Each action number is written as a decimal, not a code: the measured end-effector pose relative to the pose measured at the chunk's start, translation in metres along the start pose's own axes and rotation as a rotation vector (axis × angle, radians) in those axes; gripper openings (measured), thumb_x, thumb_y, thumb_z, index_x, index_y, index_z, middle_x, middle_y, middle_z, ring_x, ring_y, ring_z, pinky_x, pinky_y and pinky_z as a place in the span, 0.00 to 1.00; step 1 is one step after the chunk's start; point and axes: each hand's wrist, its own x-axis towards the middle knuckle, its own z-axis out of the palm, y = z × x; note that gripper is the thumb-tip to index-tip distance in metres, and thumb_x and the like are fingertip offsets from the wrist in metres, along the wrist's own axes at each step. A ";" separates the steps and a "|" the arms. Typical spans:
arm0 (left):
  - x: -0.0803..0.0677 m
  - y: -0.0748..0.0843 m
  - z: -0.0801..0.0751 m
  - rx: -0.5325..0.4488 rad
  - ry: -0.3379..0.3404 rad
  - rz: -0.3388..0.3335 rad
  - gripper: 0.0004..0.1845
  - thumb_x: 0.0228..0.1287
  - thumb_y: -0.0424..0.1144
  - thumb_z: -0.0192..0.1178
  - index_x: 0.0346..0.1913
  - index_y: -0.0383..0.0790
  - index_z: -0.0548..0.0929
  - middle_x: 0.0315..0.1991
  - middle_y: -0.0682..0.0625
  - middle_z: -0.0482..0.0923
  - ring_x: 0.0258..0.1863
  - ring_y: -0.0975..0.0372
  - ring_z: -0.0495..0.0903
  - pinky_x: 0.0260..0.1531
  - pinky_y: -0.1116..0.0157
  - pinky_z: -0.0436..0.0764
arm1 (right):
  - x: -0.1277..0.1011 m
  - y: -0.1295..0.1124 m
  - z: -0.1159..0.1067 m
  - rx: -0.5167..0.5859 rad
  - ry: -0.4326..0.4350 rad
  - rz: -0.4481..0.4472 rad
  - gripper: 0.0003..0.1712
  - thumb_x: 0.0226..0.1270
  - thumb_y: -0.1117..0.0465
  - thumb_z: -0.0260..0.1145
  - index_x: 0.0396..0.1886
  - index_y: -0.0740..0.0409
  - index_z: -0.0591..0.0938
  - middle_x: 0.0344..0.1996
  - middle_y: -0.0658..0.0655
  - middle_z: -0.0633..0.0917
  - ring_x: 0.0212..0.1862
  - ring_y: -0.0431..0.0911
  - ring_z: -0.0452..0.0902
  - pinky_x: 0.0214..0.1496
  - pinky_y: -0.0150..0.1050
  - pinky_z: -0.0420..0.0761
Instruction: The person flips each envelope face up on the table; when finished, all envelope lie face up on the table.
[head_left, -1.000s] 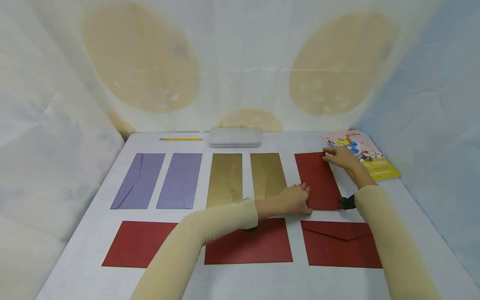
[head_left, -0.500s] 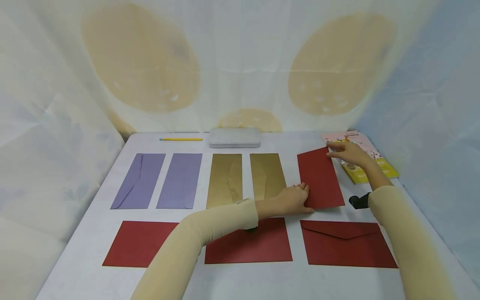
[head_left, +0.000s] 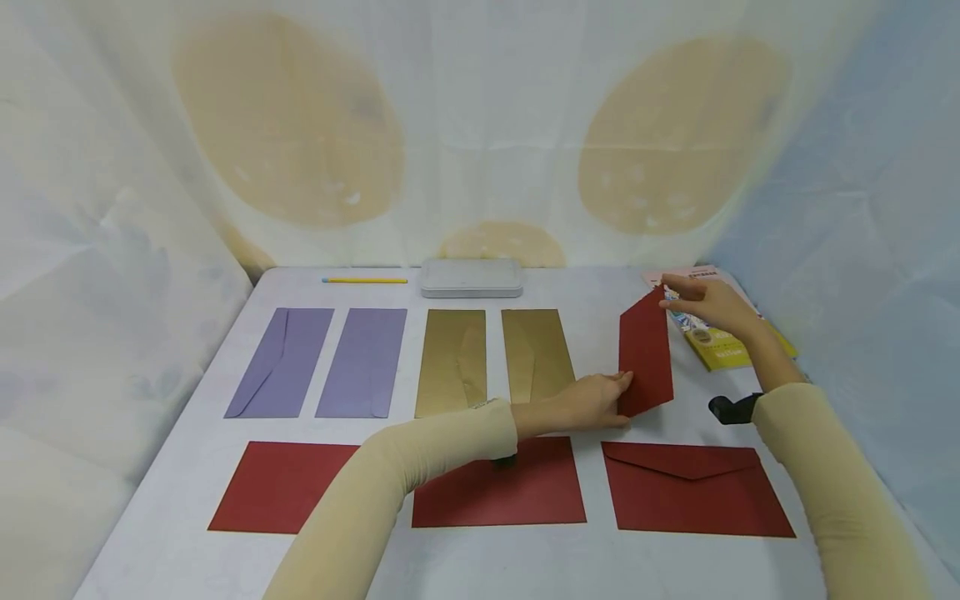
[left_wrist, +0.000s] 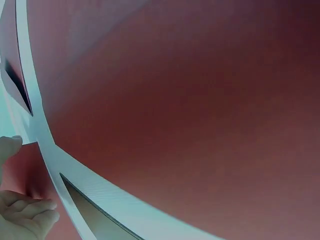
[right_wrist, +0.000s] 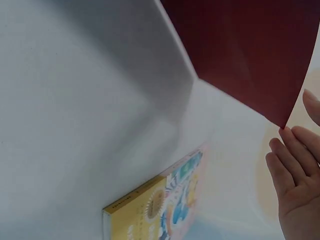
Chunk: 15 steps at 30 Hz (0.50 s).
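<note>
My right hand point(head_left: 708, 304) holds the far right corner of a red envelope point(head_left: 647, 354) at thumb and fingertips; its palm side shows in the right wrist view. My left hand point(head_left: 581, 402) holds the same envelope at its near left edge, thumb low and fingers over the edge. The envelope stands steeply tilted, its right side raised off the table. Under my left wrist lies another red envelope point(head_left: 498, 487), which fills much of the left wrist view. A red envelope with its flap showing point(head_left: 693, 492) lies at the near right.
Two gold envelopes point(head_left: 452, 358) and two purple envelopes point(head_left: 362, 362) lie in the far row; another red one point(head_left: 277, 487) is near left, partly behind my sleeve. A pencil point(head_left: 364, 281), a grey case point(head_left: 471, 278) and a picture book point(head_left: 727, 354) lie along the back.
My right hand has lifted the right side of the red envelope off the table, tilting it up. My left hand has stayed at its left edge.
</note>
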 end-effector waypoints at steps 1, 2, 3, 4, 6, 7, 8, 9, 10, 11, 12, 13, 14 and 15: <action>0.000 -0.001 0.000 -0.002 0.017 0.012 0.40 0.63 0.51 0.64 0.70 0.31 0.63 0.67 0.44 0.67 0.59 0.64 0.74 0.49 0.78 0.73 | 0.000 -0.002 -0.001 0.001 0.007 0.000 0.38 0.70 0.50 0.62 0.73 0.61 0.61 0.69 0.68 0.65 0.66 0.67 0.62 0.60 0.63 0.66; 0.000 -0.001 0.001 -0.005 0.032 0.022 0.39 0.63 0.50 0.64 0.70 0.31 0.64 0.67 0.44 0.67 0.58 0.64 0.75 0.48 0.78 0.73 | 0.000 -0.004 -0.001 -0.003 0.020 0.006 0.39 0.69 0.49 0.63 0.73 0.60 0.62 0.69 0.67 0.65 0.66 0.66 0.62 0.60 0.63 0.66; 0.000 -0.002 0.001 -0.011 0.044 0.028 0.39 0.63 0.49 0.65 0.70 0.31 0.64 0.67 0.44 0.68 0.57 0.64 0.75 0.48 0.78 0.73 | 0.001 -0.006 -0.001 -0.013 0.027 0.006 0.39 0.69 0.49 0.63 0.73 0.60 0.62 0.68 0.68 0.65 0.66 0.67 0.62 0.60 0.63 0.66; 0.000 -0.002 0.001 -0.019 0.055 0.034 0.39 0.63 0.49 0.65 0.70 0.31 0.64 0.66 0.44 0.68 0.56 0.65 0.76 0.47 0.78 0.73 | 0.002 -0.007 0.000 -0.024 0.035 0.008 0.39 0.68 0.48 0.63 0.73 0.60 0.63 0.68 0.69 0.66 0.66 0.67 0.62 0.60 0.63 0.67; -0.001 -0.004 0.002 -0.031 0.071 0.041 0.39 0.63 0.48 0.65 0.70 0.30 0.64 0.66 0.44 0.68 0.54 0.66 0.78 0.46 0.79 0.73 | 0.005 -0.009 0.002 -0.043 0.046 0.017 0.41 0.67 0.47 0.64 0.73 0.60 0.63 0.67 0.69 0.66 0.66 0.67 0.63 0.59 0.63 0.67; -0.001 -0.004 0.002 -0.036 0.077 0.044 0.38 0.63 0.48 0.65 0.69 0.30 0.64 0.66 0.43 0.68 0.53 0.66 0.78 0.46 0.79 0.73 | 0.006 -0.009 0.004 -0.050 0.051 0.019 0.41 0.66 0.46 0.65 0.73 0.60 0.63 0.67 0.69 0.66 0.66 0.66 0.63 0.59 0.62 0.68; -0.002 -0.005 0.002 -0.045 0.081 0.046 0.39 0.63 0.48 0.65 0.69 0.30 0.64 0.66 0.43 0.68 0.52 0.66 0.79 0.45 0.79 0.73 | 0.007 -0.008 0.006 -0.055 0.057 0.019 0.42 0.66 0.46 0.65 0.73 0.60 0.63 0.67 0.70 0.66 0.66 0.67 0.63 0.59 0.62 0.68; -0.002 -0.005 0.003 -0.050 0.088 0.050 0.39 0.63 0.48 0.65 0.70 0.30 0.64 0.66 0.43 0.68 0.52 0.66 0.79 0.46 0.80 0.73 | 0.009 -0.008 0.008 -0.055 0.063 0.019 0.42 0.66 0.46 0.66 0.72 0.60 0.64 0.67 0.70 0.67 0.66 0.66 0.63 0.59 0.61 0.69; -0.003 -0.006 0.003 -0.055 0.100 0.055 0.39 0.63 0.48 0.65 0.70 0.30 0.64 0.66 0.43 0.68 0.53 0.65 0.78 0.47 0.79 0.72 | 0.010 -0.007 0.009 -0.051 0.071 0.022 0.42 0.65 0.46 0.66 0.72 0.60 0.64 0.67 0.69 0.67 0.66 0.66 0.63 0.59 0.61 0.69; -0.003 -0.007 0.003 -0.057 0.112 0.059 0.40 0.63 0.48 0.65 0.70 0.30 0.63 0.66 0.42 0.68 0.55 0.65 0.77 0.49 0.79 0.72 | 0.011 -0.007 0.011 -0.046 0.077 0.023 0.41 0.65 0.47 0.66 0.72 0.59 0.64 0.67 0.69 0.67 0.66 0.66 0.63 0.59 0.60 0.69; -0.003 -0.007 0.004 -0.067 0.127 0.061 0.41 0.63 0.48 0.65 0.71 0.30 0.61 0.67 0.42 0.68 0.57 0.64 0.76 0.51 0.78 0.71 | 0.012 -0.007 0.012 -0.041 0.083 0.021 0.41 0.65 0.47 0.67 0.72 0.59 0.64 0.67 0.68 0.67 0.66 0.65 0.63 0.59 0.60 0.69; -0.004 -0.008 0.003 -0.079 0.148 0.061 0.42 0.62 0.48 0.66 0.71 0.30 0.60 0.67 0.42 0.67 0.58 0.63 0.75 0.52 0.77 0.70 | 0.012 -0.008 0.013 -0.036 0.086 0.015 0.41 0.65 0.48 0.67 0.72 0.60 0.64 0.67 0.68 0.66 0.66 0.66 0.63 0.58 0.60 0.69; -0.005 -0.009 0.003 -0.093 0.168 0.059 0.43 0.62 0.49 0.66 0.72 0.30 0.59 0.67 0.42 0.67 0.60 0.62 0.73 0.54 0.76 0.70 | 0.013 -0.009 0.014 -0.035 0.088 0.012 0.41 0.65 0.48 0.67 0.72 0.60 0.64 0.67 0.68 0.66 0.66 0.66 0.63 0.58 0.60 0.69; -0.005 -0.009 0.002 -0.109 0.189 0.056 0.44 0.62 0.49 0.66 0.73 0.31 0.57 0.68 0.43 0.66 0.62 0.62 0.72 0.56 0.76 0.68 | 0.013 -0.010 0.015 -0.033 0.089 0.010 0.41 0.66 0.48 0.67 0.72 0.60 0.64 0.68 0.68 0.66 0.66 0.65 0.63 0.59 0.60 0.69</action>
